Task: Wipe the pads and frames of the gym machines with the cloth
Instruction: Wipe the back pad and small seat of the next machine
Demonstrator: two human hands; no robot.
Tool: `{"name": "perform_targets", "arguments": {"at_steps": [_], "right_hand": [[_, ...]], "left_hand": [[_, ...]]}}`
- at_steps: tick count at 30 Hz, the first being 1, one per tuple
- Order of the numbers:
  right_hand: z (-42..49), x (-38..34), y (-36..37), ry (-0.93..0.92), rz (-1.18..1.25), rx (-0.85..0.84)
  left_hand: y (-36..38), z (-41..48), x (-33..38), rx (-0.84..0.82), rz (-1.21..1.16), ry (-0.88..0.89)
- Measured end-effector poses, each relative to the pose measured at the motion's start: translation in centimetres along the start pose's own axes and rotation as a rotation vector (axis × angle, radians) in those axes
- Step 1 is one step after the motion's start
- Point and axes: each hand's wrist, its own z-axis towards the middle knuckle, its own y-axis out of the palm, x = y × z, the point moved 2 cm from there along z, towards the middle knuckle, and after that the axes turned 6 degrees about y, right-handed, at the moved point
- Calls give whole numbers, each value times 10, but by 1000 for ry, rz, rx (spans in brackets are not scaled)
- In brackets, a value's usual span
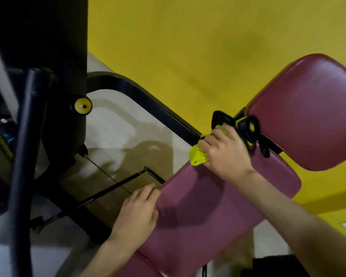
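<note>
A maroon seat pad (214, 200) runs diagonally through the lower middle, with a second maroon back pad (312, 112) above it at the right. My right hand (226, 152) grips a bright yellow-green cloth (198, 156) and presses it against the black frame joint (246, 126) between the two pads. My left hand (138, 214) rests on the left edge of the seat pad, fingers curled over its rim.
A curved black frame tube (148, 100) runs from the upper left down to the joint. A black upright post (24, 156) and a weight stack housing with a yellow knob (83, 105) stand at the left. Thin rods (112, 186) cross the pale floor. Behind is a yellow wall (188, 47).
</note>
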Motion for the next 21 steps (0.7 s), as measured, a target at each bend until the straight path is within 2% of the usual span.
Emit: {"name": "perform_targets", "arguments": {"at_steps": [3, 5, 9, 12, 15, 17, 21], "right_hand": [[11, 11, -14, 193, -34, -19], [12, -10, -9, 227, -61, -65], [8, -60, 16, 99, -112, -280], [7, -93, 35, -3, -161, -348], [10, -102, 37, -184, -75, -391], [19, -79, 24, -219, -36, -388], [41, -2, -9, 19, -92, -97]], "left_hand": [[18, 7, 5, 7, -33, 2], [28, 9, 7, -9, -55, 15], [39, 10, 1, -50, -62, -20], [47, 4, -9, -50, -33, -65], [55, -4, -20, -105, 20, -58], [58, -10, -26, -174, 100, -82], [61, -13, -23, -155, 118, -122]]}}
